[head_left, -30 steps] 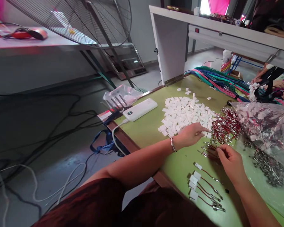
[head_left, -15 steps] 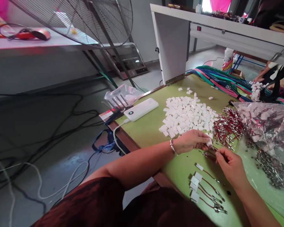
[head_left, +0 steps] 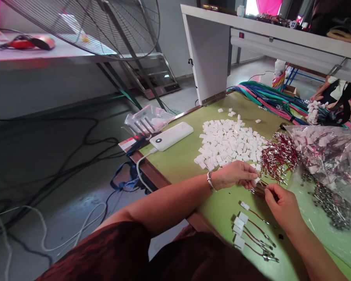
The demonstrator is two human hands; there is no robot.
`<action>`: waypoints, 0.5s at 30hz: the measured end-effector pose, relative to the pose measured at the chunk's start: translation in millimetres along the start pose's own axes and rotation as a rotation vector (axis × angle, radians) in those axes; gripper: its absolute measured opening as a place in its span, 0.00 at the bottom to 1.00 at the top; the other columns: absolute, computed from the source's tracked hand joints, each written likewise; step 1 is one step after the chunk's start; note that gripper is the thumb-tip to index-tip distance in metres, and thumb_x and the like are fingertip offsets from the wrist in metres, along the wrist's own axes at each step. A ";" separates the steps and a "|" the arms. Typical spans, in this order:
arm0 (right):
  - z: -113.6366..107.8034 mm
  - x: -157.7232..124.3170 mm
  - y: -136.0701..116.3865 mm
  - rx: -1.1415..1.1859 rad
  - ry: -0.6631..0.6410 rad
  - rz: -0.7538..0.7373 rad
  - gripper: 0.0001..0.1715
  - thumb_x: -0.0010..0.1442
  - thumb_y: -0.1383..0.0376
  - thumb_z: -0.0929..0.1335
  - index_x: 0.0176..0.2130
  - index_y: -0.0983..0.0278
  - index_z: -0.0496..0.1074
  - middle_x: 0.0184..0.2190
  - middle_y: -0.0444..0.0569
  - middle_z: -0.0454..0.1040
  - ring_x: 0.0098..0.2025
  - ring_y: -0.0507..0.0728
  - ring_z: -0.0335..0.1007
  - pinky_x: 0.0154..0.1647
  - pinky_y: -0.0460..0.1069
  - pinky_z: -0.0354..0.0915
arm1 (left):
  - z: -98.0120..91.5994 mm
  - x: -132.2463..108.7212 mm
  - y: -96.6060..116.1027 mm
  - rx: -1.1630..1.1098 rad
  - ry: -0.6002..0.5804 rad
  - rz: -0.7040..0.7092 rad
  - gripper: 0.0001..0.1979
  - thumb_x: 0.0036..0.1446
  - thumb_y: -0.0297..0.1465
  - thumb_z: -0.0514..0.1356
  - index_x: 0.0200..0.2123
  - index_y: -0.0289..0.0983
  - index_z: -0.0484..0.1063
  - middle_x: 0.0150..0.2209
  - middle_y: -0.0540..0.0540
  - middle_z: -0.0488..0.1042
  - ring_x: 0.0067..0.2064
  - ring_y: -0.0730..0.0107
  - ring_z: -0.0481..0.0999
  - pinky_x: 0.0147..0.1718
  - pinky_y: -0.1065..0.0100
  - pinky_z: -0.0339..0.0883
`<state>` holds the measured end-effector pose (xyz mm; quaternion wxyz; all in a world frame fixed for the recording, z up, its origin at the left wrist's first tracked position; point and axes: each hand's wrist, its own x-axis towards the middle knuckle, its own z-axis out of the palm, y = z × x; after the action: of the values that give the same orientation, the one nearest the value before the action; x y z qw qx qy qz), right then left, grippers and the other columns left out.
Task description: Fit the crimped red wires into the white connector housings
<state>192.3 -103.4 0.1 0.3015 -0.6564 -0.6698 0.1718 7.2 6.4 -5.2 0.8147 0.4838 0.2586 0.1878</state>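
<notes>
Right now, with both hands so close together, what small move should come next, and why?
Probably slide the wire in the right hand into the white plug pinched by the left hand: their ends nearly meet, and the finished pieces nearby each show a plug on a red wire.

Left hand (head_left: 233, 174) is pinching a little white connector (head_left: 256, 180) right at the near edge of the big white connector pile (head_left: 229, 142), while the right hand (head_left: 281, 203) pinches a red wire (head_left: 261, 186) just beside it. A few finished wire pieces (head_left: 251, 232) lie on the green table (head_left: 181, 160) close to the body. Red wire bundle (head_left: 279, 156) sits next to a clear plastic bag (head_left: 330, 154), and a white power bank (head_left: 171, 136) is off left.
</notes>
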 end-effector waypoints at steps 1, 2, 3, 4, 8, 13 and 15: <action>-0.3 -0.1 0.4 -0.011 -0.007 -0.001 0.13 0.60 0.59 0.62 0.29 0.61 0.71 0.20 0.42 0.72 0.21 0.52 0.64 0.23 0.46 0.59 | -0.2 0.1 -0.1 0.046 -0.009 0.014 0.17 0.46 0.39 0.71 0.33 0.33 0.75 0.25 0.48 0.77 0.24 0.77 0.73 0.26 0.71 0.64; -0.6 -0.1 0.7 -0.021 -0.011 0.000 0.13 0.60 0.59 0.62 0.29 0.61 0.71 0.19 0.42 0.72 0.20 0.52 0.64 0.23 0.46 0.59 | -0.5 0.2 -0.2 0.098 -0.010 0.030 0.16 0.46 0.38 0.71 0.33 0.33 0.74 0.24 0.49 0.77 0.24 0.77 0.73 0.26 0.70 0.65; -1.0 0.0 1.0 -0.032 -0.014 0.000 0.13 0.60 0.59 0.62 0.28 0.61 0.71 0.19 0.42 0.71 0.20 0.52 0.63 0.22 0.46 0.58 | -0.8 0.4 -0.3 0.149 -0.007 0.044 0.15 0.46 0.37 0.71 0.33 0.34 0.74 0.23 0.50 0.76 0.24 0.77 0.73 0.26 0.70 0.65; -1.3 0.2 1.2 -0.042 -0.016 -0.001 0.13 0.59 0.59 0.62 0.27 0.60 0.70 0.19 0.42 0.71 0.19 0.52 0.62 0.22 0.46 0.58 | -1.3 0.5 -0.3 0.187 -0.001 0.056 0.15 0.46 0.36 0.71 0.33 0.34 0.73 0.23 0.51 0.75 0.23 0.77 0.72 0.27 0.69 0.66; -2.8 1.6 1.5 -0.010 -0.027 0.011 0.15 0.59 0.58 0.62 0.26 0.61 0.69 0.17 0.42 0.69 0.19 0.52 0.61 0.21 0.46 0.57 | -4.3 0.2 2.3 0.186 -0.066 0.058 0.16 0.46 0.37 0.71 0.34 0.33 0.73 0.25 0.50 0.77 0.25 0.76 0.74 0.27 0.69 0.67; -3.0 0.8 -1.8 0.005 -0.008 0.023 0.15 0.59 0.57 0.62 0.26 0.61 0.69 0.17 0.41 0.69 0.18 0.51 0.61 0.20 0.46 0.56 | -3.5 -1.3 6.0 0.116 -0.140 -0.002 0.21 0.41 0.39 0.73 0.32 0.33 0.72 0.25 0.49 0.78 0.24 0.77 0.74 0.25 0.71 0.66; -1.9 -0.6 -4.0 -0.041 0.014 -0.013 0.15 0.59 0.58 0.62 0.26 0.61 0.70 0.16 0.41 0.69 0.17 0.51 0.60 0.21 0.46 0.56 | -2.2 -1.4 6.0 0.109 -0.102 0.013 0.21 0.40 0.39 0.74 0.32 0.33 0.72 0.25 0.50 0.78 0.24 0.77 0.75 0.25 0.72 0.67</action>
<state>190.4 -104.6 3.9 0.2936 -0.6594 -0.6753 0.1515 4.4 9.9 -0.4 0.7981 0.5380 0.2234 0.1540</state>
